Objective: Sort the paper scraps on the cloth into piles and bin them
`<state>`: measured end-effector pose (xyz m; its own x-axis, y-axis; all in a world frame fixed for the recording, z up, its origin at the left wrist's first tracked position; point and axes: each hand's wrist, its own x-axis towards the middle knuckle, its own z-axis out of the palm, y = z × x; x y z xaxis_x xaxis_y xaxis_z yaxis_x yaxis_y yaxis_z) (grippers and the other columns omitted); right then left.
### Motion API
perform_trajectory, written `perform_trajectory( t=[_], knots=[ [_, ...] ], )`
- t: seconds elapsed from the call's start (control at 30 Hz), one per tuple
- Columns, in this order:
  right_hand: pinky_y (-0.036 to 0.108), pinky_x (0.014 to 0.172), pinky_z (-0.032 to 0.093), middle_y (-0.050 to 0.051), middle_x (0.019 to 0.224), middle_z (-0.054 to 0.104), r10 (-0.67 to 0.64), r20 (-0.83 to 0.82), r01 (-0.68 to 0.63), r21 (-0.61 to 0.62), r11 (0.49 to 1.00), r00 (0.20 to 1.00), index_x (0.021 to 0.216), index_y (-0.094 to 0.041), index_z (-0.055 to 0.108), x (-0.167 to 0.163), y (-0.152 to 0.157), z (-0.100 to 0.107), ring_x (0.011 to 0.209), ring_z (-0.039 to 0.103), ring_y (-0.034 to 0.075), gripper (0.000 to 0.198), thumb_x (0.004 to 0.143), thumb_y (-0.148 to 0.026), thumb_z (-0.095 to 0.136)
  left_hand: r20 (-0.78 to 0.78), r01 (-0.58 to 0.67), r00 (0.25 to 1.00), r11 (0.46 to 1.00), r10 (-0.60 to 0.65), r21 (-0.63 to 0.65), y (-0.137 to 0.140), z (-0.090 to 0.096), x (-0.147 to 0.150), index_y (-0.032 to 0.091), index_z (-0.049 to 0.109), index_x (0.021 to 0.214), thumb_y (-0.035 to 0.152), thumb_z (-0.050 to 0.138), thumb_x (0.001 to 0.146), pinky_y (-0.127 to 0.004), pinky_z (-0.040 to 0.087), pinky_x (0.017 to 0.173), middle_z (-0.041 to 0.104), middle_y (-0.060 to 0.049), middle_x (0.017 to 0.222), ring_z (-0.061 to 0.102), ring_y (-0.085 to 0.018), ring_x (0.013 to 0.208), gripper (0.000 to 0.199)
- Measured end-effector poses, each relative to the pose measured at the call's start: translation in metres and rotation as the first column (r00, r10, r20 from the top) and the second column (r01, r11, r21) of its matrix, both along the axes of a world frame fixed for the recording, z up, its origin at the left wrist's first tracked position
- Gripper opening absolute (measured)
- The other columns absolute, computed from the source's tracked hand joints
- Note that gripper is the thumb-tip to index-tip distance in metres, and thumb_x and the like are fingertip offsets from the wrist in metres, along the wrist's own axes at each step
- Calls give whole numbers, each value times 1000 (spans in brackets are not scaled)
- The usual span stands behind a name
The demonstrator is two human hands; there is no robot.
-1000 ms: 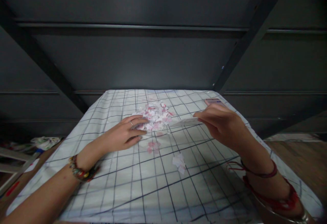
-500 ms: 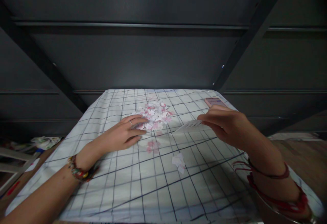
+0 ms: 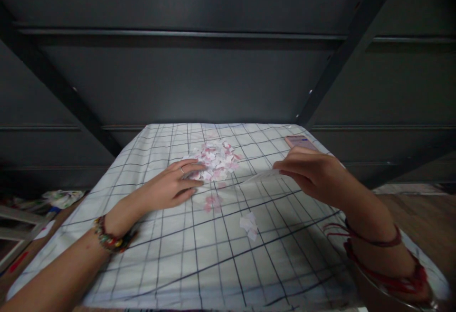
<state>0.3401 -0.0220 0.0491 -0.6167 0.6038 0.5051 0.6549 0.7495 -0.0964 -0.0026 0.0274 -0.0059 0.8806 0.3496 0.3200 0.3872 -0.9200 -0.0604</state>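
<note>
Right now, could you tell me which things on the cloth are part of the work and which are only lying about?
In hand:
- left hand resting on the paper-scrap pile
- right hand pinching a thin clear sheet

Lying about:
- pink phone
- small white scraps
- pink scraps
- checked cloth

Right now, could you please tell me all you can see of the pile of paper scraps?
The pile is a loose low mound of small white and pink bits, paper by the look, lying on the checked cloth toward its far middle. The left hand lies flat, fingertips touching its near left edge. A few pink bits lie just before it.
</note>
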Motion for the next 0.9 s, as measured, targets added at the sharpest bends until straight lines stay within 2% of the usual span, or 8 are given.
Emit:
perform_trajectory(
  t=[0.1, 0.3, 0.53, 0.77, 0.9],
  knots=[
    [20, 57, 39, -1, 67, 56, 56, -21, -57, -51, 997, 998, 82, -18, 63, 1, -3, 3, 62, 52, 9, 18, 84, -9, 48, -6, -3, 1000, 1000, 3, 8, 1, 0, 0, 18, 63, 108, 19, 47, 89, -48, 39, 100, 47, -13, 131, 41, -27, 123, 25],
    [19, 57, 40, -1, 66, 56, 56, -29, -57, -23, 998, 998, 84, -18, 63, 1, -6, 6, 63, 53, 8, 19, 85, -8, 47, 5, 4, 1000, 1000, -5, 21, 1, 0, 0, 16, 64, 107, 19, 47, 90, -47, 40, 100, 48, -14, 129, 41, -28, 122, 24],
    [20, 58, 40, 0, 69, 57, 113, -33, -116, -125, 985, 993, 85, -20, 65, 1, -12, 7, 63, 53, 8, 19, 88, -14, 47, 8, -4, 1000, 1000, 4, 20, 0, 0, 0, 17, 63, 108, 19, 47, 89, -47, 39, 100, 49, -13, 130, 41, -27, 123, 25],
    [23, 61, 41, 1, 72, 59, 137, 1, -137, -72, 988, 991, 83, -21, 64, -3, -13, 6, 68, 54, 10, 25, 89, -10, 42, 19, 1, 1000, 1000, -1, 23, -1, 2, 3, 17, 64, 107, 18, 47, 89, -47, 40, 99, 49, -13, 130, 42, -27, 123, 24],
    [21, 60, 42, 0, 72, 60, 85, -36, -86, -43, 995, 996, 84, -19, 64, -3, -10, 6, 67, 55, 9, 21, 89, -12, 45, 21, -2, 1000, 1000, 2, 7, -1, 2, 3, 18, 63, 108, 19, 47, 89, -47, 40, 99, 48, -12, 132, 41, -27, 124, 25]
  ],
)
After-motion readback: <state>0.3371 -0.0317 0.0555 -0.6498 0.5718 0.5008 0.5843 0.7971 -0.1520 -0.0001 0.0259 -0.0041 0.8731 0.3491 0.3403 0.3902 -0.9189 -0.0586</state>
